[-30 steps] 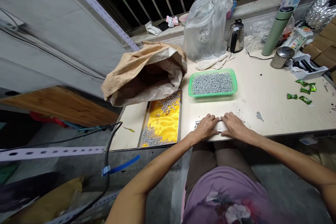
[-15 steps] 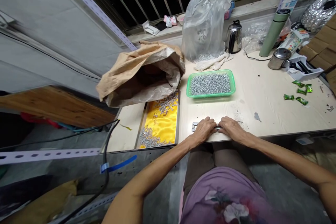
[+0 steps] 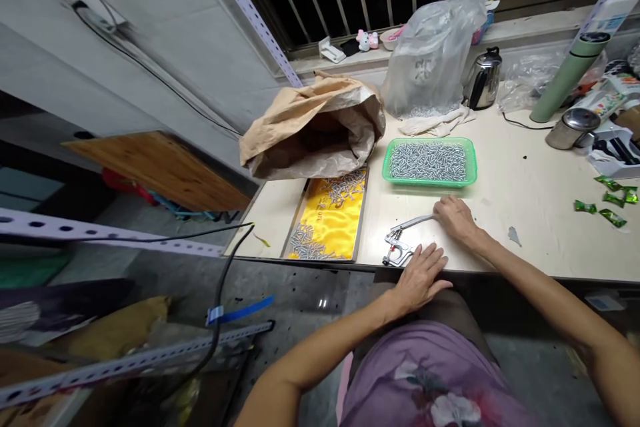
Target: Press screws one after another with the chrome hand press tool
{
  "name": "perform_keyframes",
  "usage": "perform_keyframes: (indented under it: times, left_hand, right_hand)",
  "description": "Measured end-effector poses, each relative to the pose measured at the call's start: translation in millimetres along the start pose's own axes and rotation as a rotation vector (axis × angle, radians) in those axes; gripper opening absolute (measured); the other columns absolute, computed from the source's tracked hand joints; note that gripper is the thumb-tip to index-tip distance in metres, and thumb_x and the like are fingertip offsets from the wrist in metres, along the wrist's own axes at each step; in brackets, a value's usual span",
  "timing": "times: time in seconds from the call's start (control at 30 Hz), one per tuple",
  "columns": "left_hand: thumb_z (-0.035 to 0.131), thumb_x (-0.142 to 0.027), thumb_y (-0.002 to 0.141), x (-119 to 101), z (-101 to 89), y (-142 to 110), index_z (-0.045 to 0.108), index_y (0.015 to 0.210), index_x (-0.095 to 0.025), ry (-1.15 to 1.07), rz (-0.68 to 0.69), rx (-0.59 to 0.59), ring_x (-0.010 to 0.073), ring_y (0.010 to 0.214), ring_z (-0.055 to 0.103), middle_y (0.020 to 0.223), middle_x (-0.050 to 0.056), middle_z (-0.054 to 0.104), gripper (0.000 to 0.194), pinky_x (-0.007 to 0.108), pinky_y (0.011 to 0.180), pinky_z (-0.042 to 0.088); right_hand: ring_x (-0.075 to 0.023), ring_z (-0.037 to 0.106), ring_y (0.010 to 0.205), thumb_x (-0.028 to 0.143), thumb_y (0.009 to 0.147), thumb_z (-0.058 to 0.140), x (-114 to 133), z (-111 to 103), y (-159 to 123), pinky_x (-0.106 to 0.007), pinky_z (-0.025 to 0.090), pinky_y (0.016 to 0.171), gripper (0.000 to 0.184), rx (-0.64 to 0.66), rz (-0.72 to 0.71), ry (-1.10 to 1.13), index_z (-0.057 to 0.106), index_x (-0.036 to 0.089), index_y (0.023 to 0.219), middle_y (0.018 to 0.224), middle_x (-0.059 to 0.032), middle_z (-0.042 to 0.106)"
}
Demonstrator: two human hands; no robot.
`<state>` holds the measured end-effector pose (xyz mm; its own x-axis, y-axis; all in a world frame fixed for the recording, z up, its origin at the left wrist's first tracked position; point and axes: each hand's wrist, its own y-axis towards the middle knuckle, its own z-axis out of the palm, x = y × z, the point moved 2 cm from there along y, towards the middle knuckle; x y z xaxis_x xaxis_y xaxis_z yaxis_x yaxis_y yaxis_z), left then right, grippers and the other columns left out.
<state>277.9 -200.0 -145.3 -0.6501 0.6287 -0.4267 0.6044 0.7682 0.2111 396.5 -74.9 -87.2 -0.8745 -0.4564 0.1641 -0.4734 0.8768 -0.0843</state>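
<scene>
A silver metal plier-like tool (image 3: 399,233) with a C-shaped jaw, a spring and a long upper handle lies near the table's front edge. My right hand (image 3: 455,217) has its fingers closed round the end of that upper handle. My left hand (image 3: 423,273) rests at the table edge beside the jaw, fingers stretched out and thumb apart. The tool's lower part runs toward my left hand, which may cover some of it. Behind my right hand, a green plastic basket (image 3: 473,170) holds many small silver metal pins.
Left of the tool, a shallow tray with yellow cloth (image 3: 327,217) carries scattered metal pins. A brown paper sack (image 3: 300,127) leans over its back. Further back stand a plastic bag (image 3: 425,60), a kettle (image 3: 485,80) and a green flask (image 3: 567,83). Green-wrapped sweets (image 3: 613,217) lie right.
Both hands were together on the tool, which lay flat. The hands have parted, the right moving away from the edge. The tool's handle now stands swung apart from its jaw. The view shifted left.
</scene>
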Motion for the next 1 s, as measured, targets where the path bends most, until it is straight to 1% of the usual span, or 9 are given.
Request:
perform_keyframes:
  times: [0.07, 0.13, 0.23, 0.33, 0.43, 0.57, 0.7, 0.87, 1.0]
  left_hand:
    - [0.046, -0.047, 0.092, 0, -1.7, 1, 0.050, 0.130, -0.016, -0.026, -0.011, 0.017, 0.0278, 0.135, 0.040, 0.135, 0.015, 0.054, 0.049, 0.050, 0.112, 0.030]
    - [0.047, -0.048, 0.091, 1, -0.8, 1, 0.051, 0.129, -0.014, -0.047, -0.036, 0.046, 0.0296, 0.132, 0.043, 0.133, 0.016, 0.055, 0.051, 0.049, 0.110, 0.034]
    - [0.050, -0.047, 0.090, 2, 5.1, 1, 0.048, 0.133, -0.011, -0.057, -0.082, 0.072, 0.0347, 0.132, 0.041, 0.136, 0.018, 0.052, 0.056, 0.052, 0.108, 0.035]
    - [0.050, -0.039, 0.091, 5, 10.6, 2, 0.050, 0.132, -0.014, -0.086, -0.100, 0.078, 0.0356, 0.132, 0.040, 0.135, 0.015, 0.052, 0.048, 0.052, 0.107, 0.036]
    - [0.047, -0.033, 0.094, 12, 9.9, 6, 0.059, 0.120, -0.019, -0.114, -0.104, 0.087, 0.0277, 0.118, 0.052, 0.127, 0.012, 0.057, 0.032, 0.043, 0.099, 0.045]
    - [0.052, -0.035, 0.093, 19, 1.3, 13, 0.058, 0.117, -0.021, -0.092, -0.114, 0.063, 0.0190, 0.103, 0.058, 0.123, 0.009, 0.056, 0.028, 0.039, 0.089, 0.051]
    - [0.053, -0.035, 0.092, 20, -4.3, 28, 0.055, 0.120, -0.017, -0.092, -0.097, 0.059, 0.0201, 0.103, 0.059, 0.121, 0.009, 0.057, 0.033, 0.041, 0.087, 0.052]
    - [0.045, -0.026, 0.094, 22, -12.3, 49, 0.064, 0.108, -0.020, -0.092, -0.077, 0.042, 0.0204, 0.112, 0.055, 0.121, 0.012, 0.058, 0.024, 0.039, 0.096, 0.046]
    - [0.048, -0.020, 0.092, 36, -48.1, 23, 0.066, 0.100, -0.018, -0.025, -0.147, -0.041, 0.0206, 0.110, 0.054, 0.114, 0.012, 0.061, 0.020, 0.036, 0.095, 0.045]
  right_hand:
    - [-0.0236, 0.049, 0.094, 0.019, 0.090, 0.052, 24, -2, 3, -0.033, 0.035, 0.076, 0.019, 0.002, -0.148, -0.023, 0.069, 0.015, 0.098, 0.100, -0.0124, 0.064]
    - [-0.0224, 0.048, 0.096, 0.023, 0.089, 0.055, 53, 1, 3, -0.032, 0.034, 0.074, 0.017, 0.049, -0.398, 0.005, 0.069, 0.021, 0.098, 0.103, -0.0095, 0.063]
    - [-0.0222, 0.047, 0.097, 0.024, 0.089, 0.056, 89, 13, 5, -0.032, 0.033, 0.074, 0.014, 0.110, -0.662, -0.019, 0.070, 0.021, 0.084, 0.102, -0.0079, 0.063]
    - [-0.0212, 0.048, 0.094, 0.017, 0.088, 0.055, 108, 28, 13, -0.032, 0.032, 0.072, 0.017, 0.089, -0.759, -0.067, 0.067, 0.018, 0.075, 0.096, -0.0087, 0.064]
    - [-0.0191, 0.051, 0.084, 0.015, 0.087, 0.053, 112, 32, 24, -0.031, 0.033, 0.070, 0.015, 0.002, -0.769, -0.027, 0.065, 0.017, 0.078, 0.084, -0.0073, 0.065]
    - [-0.0179, 0.052, 0.074, 0.015, 0.088, 0.049, 92, -2, 38, -0.030, 0.036, 0.070, 0.015, -0.343, -0.671, 0.147, 0.063, 0.017, 0.082, 0.076, -0.0051, 0.064]
    - [-0.0217, 0.055, 0.085, 0.024, 0.092, 0.044, 42, -59, 62, -0.032, 0.041, 0.075, 0.020, -0.618, -0.470, 0.168, 0.063, 0.019, 0.094, 0.086, -0.0077, 0.064]
    - [-0.0257, 0.055, 0.084, 0.031, 0.090, 0.049, -9, -91, 87, -0.036, 0.043, 0.070, 0.024, -0.623, -0.246, 0.002, 0.066, 0.018, 0.101, 0.089, -0.0111, 0.062]
    - [-0.0241, 0.058, 0.087, 0.034, 0.093, 0.045, -2, -76, 55, -0.037, 0.047, 0.073, 0.029, -0.583, -0.346, 0.070, 0.066, 0.020, 0.106, 0.094, -0.0102, 0.062]
